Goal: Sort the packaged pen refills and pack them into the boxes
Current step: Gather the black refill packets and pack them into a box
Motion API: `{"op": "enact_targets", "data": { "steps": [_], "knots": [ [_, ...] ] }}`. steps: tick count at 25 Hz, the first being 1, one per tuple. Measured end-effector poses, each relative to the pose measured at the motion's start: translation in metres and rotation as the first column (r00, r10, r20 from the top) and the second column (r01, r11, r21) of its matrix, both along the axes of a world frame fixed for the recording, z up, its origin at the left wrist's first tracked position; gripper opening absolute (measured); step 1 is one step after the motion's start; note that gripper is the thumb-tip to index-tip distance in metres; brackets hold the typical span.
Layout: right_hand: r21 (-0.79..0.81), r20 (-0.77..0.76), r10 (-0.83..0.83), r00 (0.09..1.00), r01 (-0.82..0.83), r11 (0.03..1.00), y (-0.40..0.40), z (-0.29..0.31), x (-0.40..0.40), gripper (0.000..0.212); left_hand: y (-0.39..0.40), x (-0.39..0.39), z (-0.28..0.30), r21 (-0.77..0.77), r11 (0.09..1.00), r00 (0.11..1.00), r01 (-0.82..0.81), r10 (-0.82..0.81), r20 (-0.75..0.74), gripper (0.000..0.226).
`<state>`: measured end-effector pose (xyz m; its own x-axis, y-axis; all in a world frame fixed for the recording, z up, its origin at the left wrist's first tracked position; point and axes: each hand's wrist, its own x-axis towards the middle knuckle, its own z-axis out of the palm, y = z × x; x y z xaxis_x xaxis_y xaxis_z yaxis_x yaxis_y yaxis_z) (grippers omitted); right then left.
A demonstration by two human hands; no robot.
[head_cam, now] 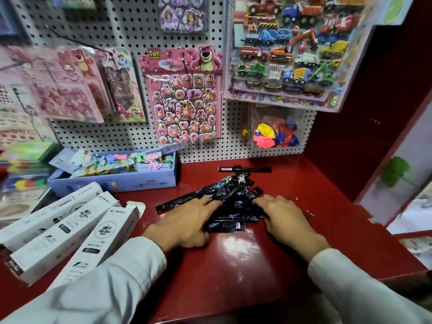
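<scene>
Fingers of both my hands lie nearly straight on a heap of black refill packets (230,202), grasping nothing: my left hand (187,223) presses its near-left edge, my right hand (284,215) its right edge. Most packets run lengthwise left to right between my palms. White boxes (70,230) lie to the left on the red counter (233,265), nearer my left hand, which I judge better placed to carry packets across.

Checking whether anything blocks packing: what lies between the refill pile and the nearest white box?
In the head view, only the left hand and bare red counter separate the refill pile from the nearest white box.
</scene>
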<state>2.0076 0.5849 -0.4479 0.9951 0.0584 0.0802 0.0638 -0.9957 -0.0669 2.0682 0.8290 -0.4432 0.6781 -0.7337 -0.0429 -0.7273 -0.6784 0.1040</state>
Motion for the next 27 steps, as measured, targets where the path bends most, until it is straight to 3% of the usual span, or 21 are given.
{"op": "enact_targets", "data": {
  "steps": [2, 5, 7, 10, 13, 15, 17, 19, 21, 23, 25, 27],
  "knots": [
    [0.102, 0.016, 0.086, 0.996, -0.087, 0.991, 0.001, -0.002, 0.001, 0.044, -0.005, -0.003, 0.0, 0.049, 0.994, 0.994, -0.094, 0.097, -0.052, 0.08],
    [0.246, -0.004, 0.228, 0.974, -0.22, 0.944, 0.005, -0.004, 0.002, 0.043, -0.008, -0.002, -0.002, -0.001, 0.968, 0.95, -0.251, 0.246, -0.192, 0.069],
    [0.304, 0.036, 0.3, 0.953, -0.296, 0.905, 0.011, -0.006, 0.001, 0.042, -0.008, -0.007, -0.005, -0.047, 0.963, 0.948, -0.265, 0.252, -0.196, 0.076],
    [0.32, 0.108, 0.373, 0.921, -0.388, 0.864, 0.029, -0.011, -0.001, 0.041, -0.003, -0.015, -0.01, -0.072, 0.985, 0.985, -0.159, 0.163, 0.048, 0.094],
    [0.392, 0.118, 0.45, 0.885, -0.458, 0.798, 0.052, -0.007, -0.003, 0.043, -0.004, -0.018, -0.005, 0.063, 0.996, 0.971, -0.064, 0.047, 0.235, 0.076],
    [0.48, 0.107, 0.38, 0.919, -0.383, 0.79, 0.052, 0.006, -0.001, 0.043, -0.009, -0.019, 0.001, 0.161, 0.986, 0.963, -0.042, -0.003, 0.27, 0.061],
    [0.614, 0.048, 0.166, 0.985, -0.16, 0.773, 0.035, 0.021, 0.001, 0.039, -0.016, -0.021, 0.007, 0.21, 0.977, 0.967, -0.032, -0.022, 0.254, 0.058],
    [0.566, -0.026, 0.043, 0.999, -0.021, 0.824, 0.014, 0.029, -0.001, 0.036, -0.022, -0.024, 0.006, 0.194, 0.98, 0.978, -0.037, -0.004, 0.209, 0.057],
    [0.45, -0.073, -0.009, 0.997, 0.041, 0.892, 0.006, 0.031, -0.007, 0.031, -0.025, -0.027, 0.001, 0.113, 0.991, 0.974, -0.074, 0.047, 0.22, 0.047],
    [0.415, -0.001, -0.063, 0.998, 0.058, 0.908, 0.007, 0.029, -0.012, 0.022, -0.019, -0.028, 0.001, -0.056, 0.99, 0.956, -0.128, 0.138, 0.257, 0.038],
    [0.511, 0.198, -0.183, 0.963, 0.058, 0.858, 0.003, 0.03, -0.012, 0.02, -0.01, -0.024, 0.004, -0.277, 0.949, 0.936, -0.148, 0.225, 0.272, 0.03],
    [0.691, 0.319, -0.348, 0.881, 0.035, 0.722, 0.0, 0.038, -0.011, 0.02, -0.003, -0.019, 0.017, -0.585, 0.782, 0.941, -0.215, 0.327, 0.091, 0.023]
  ]
}}
